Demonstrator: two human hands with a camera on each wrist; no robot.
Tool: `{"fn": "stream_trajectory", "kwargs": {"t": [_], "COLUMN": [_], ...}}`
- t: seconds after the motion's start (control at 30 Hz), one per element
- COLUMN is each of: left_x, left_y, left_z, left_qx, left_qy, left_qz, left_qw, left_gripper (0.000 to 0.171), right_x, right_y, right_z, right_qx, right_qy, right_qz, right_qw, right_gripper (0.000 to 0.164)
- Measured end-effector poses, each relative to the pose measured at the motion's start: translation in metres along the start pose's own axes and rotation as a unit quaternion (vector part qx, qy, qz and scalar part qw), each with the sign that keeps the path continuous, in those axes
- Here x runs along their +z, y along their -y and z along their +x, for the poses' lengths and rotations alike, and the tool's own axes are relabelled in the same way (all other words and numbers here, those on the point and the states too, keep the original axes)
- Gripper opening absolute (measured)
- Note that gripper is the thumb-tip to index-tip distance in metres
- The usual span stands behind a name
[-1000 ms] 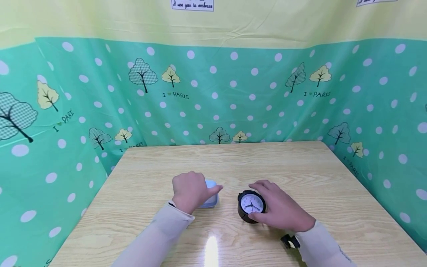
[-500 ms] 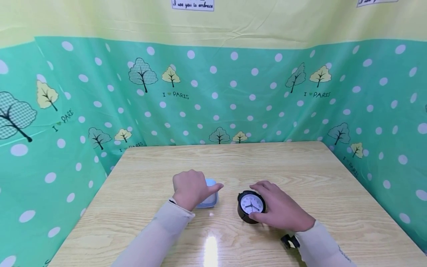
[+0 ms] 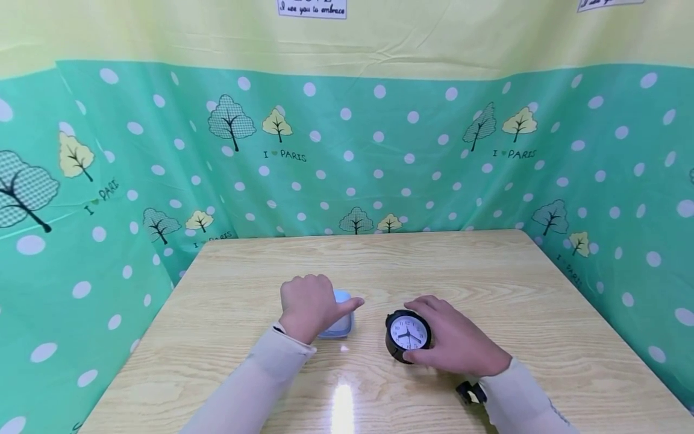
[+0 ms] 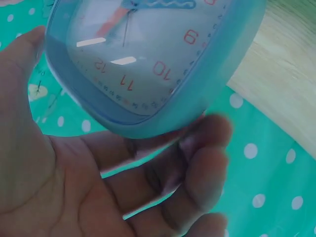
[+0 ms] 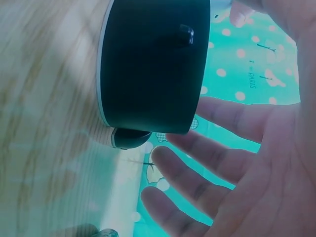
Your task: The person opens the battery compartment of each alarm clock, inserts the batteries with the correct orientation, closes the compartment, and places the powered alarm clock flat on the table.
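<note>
A round black alarm clock [image 3: 408, 333] is on the wooden table, its white dial facing up toward the head camera. My right hand [image 3: 461, 337] holds it from the right, thumb at the near rim and forefinger at the far rim. Its dark side [image 5: 155, 69] fills much of the right wrist view, the other fingers spread below. Left of it is a light-blue alarm clock [image 3: 341, 316], mostly hidden by my left hand [image 3: 310, 304] in the head view. The left wrist view shows its dial [image 4: 143, 59], upside down, with my thumb at one side and curled fingers along the other.
A small black item [image 3: 470, 392] shows beside my right sleeve. Wooden tabletop [image 3: 347, 259] extends behind both clocks and to the sides. A green and yellow patterned cloth [image 3: 347, 150] hangs round the table's back and sides.
My right thumb has slid off the black clock's dial toward its near rim. The left hand and both clocks stay nearly where they were.
</note>
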State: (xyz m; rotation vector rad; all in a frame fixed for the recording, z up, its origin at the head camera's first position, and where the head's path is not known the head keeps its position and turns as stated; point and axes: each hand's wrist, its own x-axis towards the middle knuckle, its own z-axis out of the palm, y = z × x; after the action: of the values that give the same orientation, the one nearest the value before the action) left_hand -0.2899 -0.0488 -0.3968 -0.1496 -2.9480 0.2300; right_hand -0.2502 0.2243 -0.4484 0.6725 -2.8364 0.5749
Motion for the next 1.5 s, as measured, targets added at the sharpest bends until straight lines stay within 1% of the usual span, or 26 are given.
{"fn": "stream_trajectory", "kwargs": {"t": [0.07, 0.13, 0.2, 0.27, 0.37, 0.47, 0.53, 0.6, 0.77, 0.87, 0.97, 1.07, 1.17, 1.23, 1.3, 1.4, 1.5], "left_x": [-0.002, -0.005, -0.007, -0.010, -0.011, -0.011, -0.010, -0.009, -0.003, 0.001, 0.007, 0.012, 0.015, 0.014, 0.015, 0.018, 0.021], "left_y": [-0.003, -0.007, -0.013, -0.020, -0.032, -0.044, -0.051, -0.058, -0.073, -0.079, -0.082, -0.084, -0.085, -0.085, -0.085, -0.084, -0.083], "left_z": [-0.002, -0.005, -0.008, -0.011, -0.017, -0.022, -0.025, -0.028, -0.031, -0.029, -0.027, -0.024, -0.022, -0.022, -0.022, -0.023, -0.023], "left_qx": [0.013, 0.038, 0.070, 0.100, 0.138, 0.171, 0.187, 0.201, 0.230, 0.247, 0.263, 0.284, 0.307, 0.319, 0.329, 0.346, 0.364], "left_qy": [-0.028, -0.066, -0.107, -0.141, -0.175, -0.189, -0.188, -0.178, -0.132, -0.108, -0.095, -0.088, -0.076, -0.061, -0.053, -0.053, -0.058], "left_qz": [0.004, 0.004, -0.001, -0.013, -0.031, -0.057, -0.079, -0.105, -0.155, -0.178, -0.190, -0.177, -0.151, -0.135, -0.123, -0.105, -0.092], "left_qw": [0.9995, 0.9971, 0.9918, 0.9850, 0.9744, 0.9652, 0.9608, 0.9575, 0.9515, 0.9463, 0.9411, 0.9382, 0.9364, 0.9362, 0.9349, 0.9307, 0.9252], "left_gripper": [0.087, 0.088, 0.086, 0.081, 0.071, 0.061, 0.055, 0.052, 0.047, 0.038, 0.025, 0.021, 0.028, 0.038, 0.049, 0.069, 0.079], "right_x": [0.000, -0.001, -0.001, -0.002, -0.003, -0.003, -0.004, -0.003, -0.003, -0.003, -0.002, -0.002, -0.002, -0.001, 0.001, 0.005, 0.006], "right_y": [-0.001, -0.002, -0.004, -0.006, -0.009, -0.011, -0.012, -0.014, -0.018, -0.021, -0.024, -0.025, -0.027, -0.029, -0.030, -0.031, -0.030], "right_z": [0.000, -0.001, -0.001, -0.001, -0.001, -0.001, -0.001, -0.001, -0.001, 0.001, 0.003, 0.006, 0.007, 0.007, 0.007, 0.005, 0.005], "right_qx": [0.007, 0.015, 0.029, 0.043, 0.061, 0.070, 0.074, 0.076, 0.072, 0.072, 0.073, 0.078, 0.081, 0.082, 0.084, 0.095, 0.106], "right_qy": [-0.003, -0.006, -0.008, -0.005, 0.001, 0.004, 0.004, 0.002, -0.014, -0.022, -0.023, -0.028, -0.035, -0.037, -0.036, -0.034, -0.029], "right_qz": [0.009, 0.025, 0.050, 0.083, 0.130, 0.158, 0.165, 0.168, 0.180, 0.188, 0.193, 0.200, 0.206, 0.209, 0.212, 0.213, 0.207], "right_qw": [1.000, 1.000, 0.998, 0.996, 0.990, 0.985, 0.984, 0.983, 0.981, 0.979, 0.978, 0.976, 0.975, 0.974, 0.973, 0.972, 0.972], "right_gripper": [0.079, 0.073, 0.068, 0.063, 0.058, 0.055, 0.054, 0.053, 0.049, 0.045, 0.043, 0.041, 0.039, 0.039, 0.039, 0.042, 0.046]}}
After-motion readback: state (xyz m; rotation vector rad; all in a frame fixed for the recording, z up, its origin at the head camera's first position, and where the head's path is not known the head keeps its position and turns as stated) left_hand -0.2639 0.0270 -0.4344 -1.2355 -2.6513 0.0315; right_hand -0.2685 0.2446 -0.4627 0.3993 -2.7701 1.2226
